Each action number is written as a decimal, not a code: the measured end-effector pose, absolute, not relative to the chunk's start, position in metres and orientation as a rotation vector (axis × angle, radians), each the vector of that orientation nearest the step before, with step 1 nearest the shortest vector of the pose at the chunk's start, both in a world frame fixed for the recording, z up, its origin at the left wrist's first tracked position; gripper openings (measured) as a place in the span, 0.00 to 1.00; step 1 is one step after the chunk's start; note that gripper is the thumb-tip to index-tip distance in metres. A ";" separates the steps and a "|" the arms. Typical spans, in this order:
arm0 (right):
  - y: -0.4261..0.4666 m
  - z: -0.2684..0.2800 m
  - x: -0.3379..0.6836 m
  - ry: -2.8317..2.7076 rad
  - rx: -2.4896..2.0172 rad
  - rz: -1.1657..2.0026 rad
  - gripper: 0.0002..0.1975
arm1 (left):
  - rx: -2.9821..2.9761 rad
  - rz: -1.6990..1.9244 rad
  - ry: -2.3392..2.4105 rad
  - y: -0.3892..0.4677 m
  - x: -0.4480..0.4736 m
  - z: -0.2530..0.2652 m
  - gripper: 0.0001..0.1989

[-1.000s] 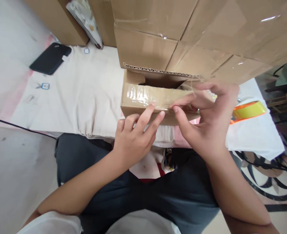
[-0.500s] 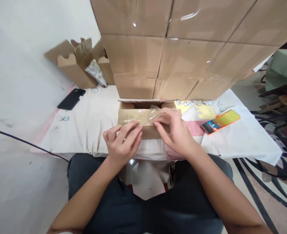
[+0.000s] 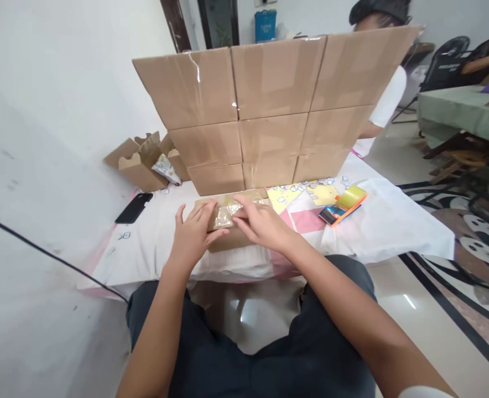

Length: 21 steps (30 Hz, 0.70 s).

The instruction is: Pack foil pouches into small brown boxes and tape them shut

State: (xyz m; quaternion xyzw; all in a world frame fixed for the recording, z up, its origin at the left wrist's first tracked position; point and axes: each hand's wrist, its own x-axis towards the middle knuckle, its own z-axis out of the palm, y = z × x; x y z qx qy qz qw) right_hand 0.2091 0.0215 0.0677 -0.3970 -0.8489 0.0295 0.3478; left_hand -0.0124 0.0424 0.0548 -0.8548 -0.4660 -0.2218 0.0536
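While the left hand lies over the left end of the box, its fingers are spread and loose, some on the taped top and the thumb stretched along the front edge, touching rather than clasping. The right hand comes in from the other side, thumb and forefinger bent towards each other at the shiny clear tape; whether they pinch the tape or only press on it, I cannot tell. The box sits near the front edge of the table, on a white cloth with pink patches and yellow printing, directly between the person's hands and a tall stack. This stack is made of brown cartons, three across and three high in view, with glossy tape over their faces. To the right of the box, well apart from both hands, lies a dispenser with an orange frame and a yellowish roll. To the left, a black phone rests on the cloth near the white wall, and behind it stand some open boxes with a pale packet leaning against them. A black cable slants across the lower left. Beyond the stack, a co-worker in a white top is partly hidden, and a blue bin shows farther back.
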 end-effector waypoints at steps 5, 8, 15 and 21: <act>0.020 0.070 0.206 -2.184 -1.091 0.128 0.17 | -2.581 -0.604 -1.379 0.036 -0.009 0.047 0.26; 0.017 0.074 0.205 -2.136 -1.137 0.245 0.26 | -2.564 -0.632 -1.360 0.038 -0.009 0.044 0.25; 0.021 0.077 0.208 -1.982 -1.152 0.337 0.28 | -2.547 -0.677 -1.324 0.044 -0.011 0.038 0.24; 0.030 0.066 0.201 -1.804 -1.065 0.506 0.16 | -2.484 -0.797 -1.177 0.055 -0.016 0.022 0.26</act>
